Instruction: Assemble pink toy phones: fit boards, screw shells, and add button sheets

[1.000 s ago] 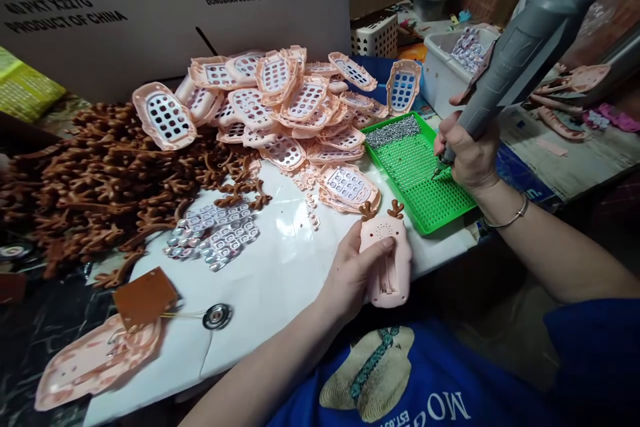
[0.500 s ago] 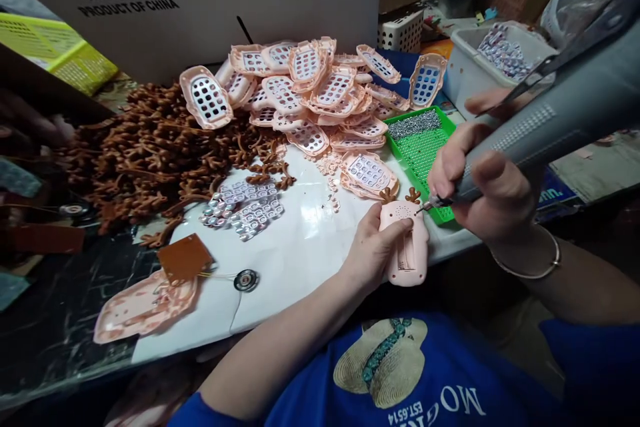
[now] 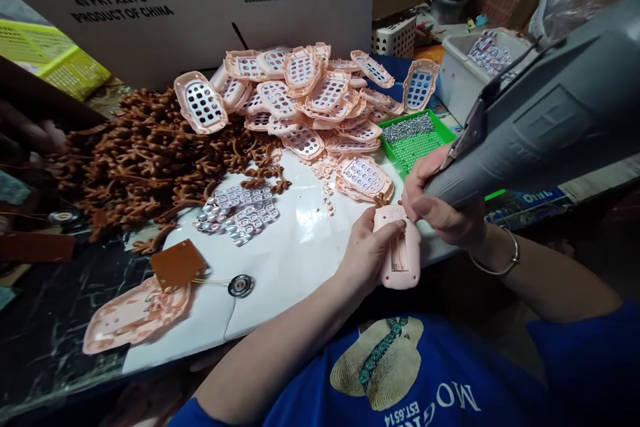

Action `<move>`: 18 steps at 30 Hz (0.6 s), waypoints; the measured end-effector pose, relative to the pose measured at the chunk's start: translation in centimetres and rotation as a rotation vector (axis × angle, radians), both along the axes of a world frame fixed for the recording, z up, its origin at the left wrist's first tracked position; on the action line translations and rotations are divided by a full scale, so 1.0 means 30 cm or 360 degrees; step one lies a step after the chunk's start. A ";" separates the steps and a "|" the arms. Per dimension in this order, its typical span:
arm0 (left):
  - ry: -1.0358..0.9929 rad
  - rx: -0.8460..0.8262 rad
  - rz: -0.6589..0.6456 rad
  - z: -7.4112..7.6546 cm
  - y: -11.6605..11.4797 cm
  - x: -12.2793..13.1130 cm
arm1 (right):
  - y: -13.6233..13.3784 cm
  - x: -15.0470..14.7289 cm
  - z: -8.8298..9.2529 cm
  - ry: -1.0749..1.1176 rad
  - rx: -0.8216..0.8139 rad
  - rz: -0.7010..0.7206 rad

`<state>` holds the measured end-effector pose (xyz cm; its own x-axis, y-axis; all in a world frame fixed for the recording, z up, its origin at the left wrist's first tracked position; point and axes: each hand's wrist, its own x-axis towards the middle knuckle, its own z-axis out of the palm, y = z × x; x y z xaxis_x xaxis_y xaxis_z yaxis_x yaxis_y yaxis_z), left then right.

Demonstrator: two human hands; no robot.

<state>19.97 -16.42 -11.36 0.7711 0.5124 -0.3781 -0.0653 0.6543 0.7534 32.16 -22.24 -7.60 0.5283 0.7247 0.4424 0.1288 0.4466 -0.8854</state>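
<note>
The left hand (image 3: 367,253) clamps the pink toy (image 3: 403,263) flat at the worktop (image 3: 300,267) edge, steadying it under the screwdriver (image 3: 550,127) gripped by the right hand (image 3: 443,213).

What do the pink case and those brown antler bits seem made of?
The pink case looks like matte moulded plastic: even colour, neat speaker holes. The brown antler pieces look like soft plastic or rubber, with a faint sheen; which, I cannot tell.

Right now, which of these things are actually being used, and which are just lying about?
In use: left hand, pink toy shell, right hand, grey power screwdriver, green screw tray.
Lying about: pink keypad covers, brown antlers, silver button sheets, circuit board, yellow basket.
</note>
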 end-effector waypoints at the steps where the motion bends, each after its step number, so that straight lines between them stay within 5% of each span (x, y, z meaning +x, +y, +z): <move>1: 0.0005 0.0014 -0.0003 -0.002 -0.001 0.000 | 0.001 -0.001 -0.003 -0.0005 0.0024 0.0006; 7: -0.0024 0.0024 -0.0128 0.008 -0.005 0.005 | -0.011 0.057 0.093 -0.0033 0.0026 0.0235; 11: 0.0029 -0.0100 -0.0238 0.020 0.011 -0.004 | -0.012 0.193 0.156 -0.0272 0.0062 -0.0076; 14: -0.0011 -0.0154 -0.0324 0.015 0.019 -0.017 | 0.010 0.308 0.116 -0.0314 0.0180 -0.0502; 18: -0.0059 -0.0178 -0.0316 0.005 0.016 -0.027 | 0.042 0.397 0.011 -0.0308 0.0146 -0.0727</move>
<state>19.15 -15.94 -11.21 0.8671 0.3055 -0.3935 0.0469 0.7363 0.6750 44.07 -21.00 -7.29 0.6845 0.3922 0.6145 0.4870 0.3813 -0.7858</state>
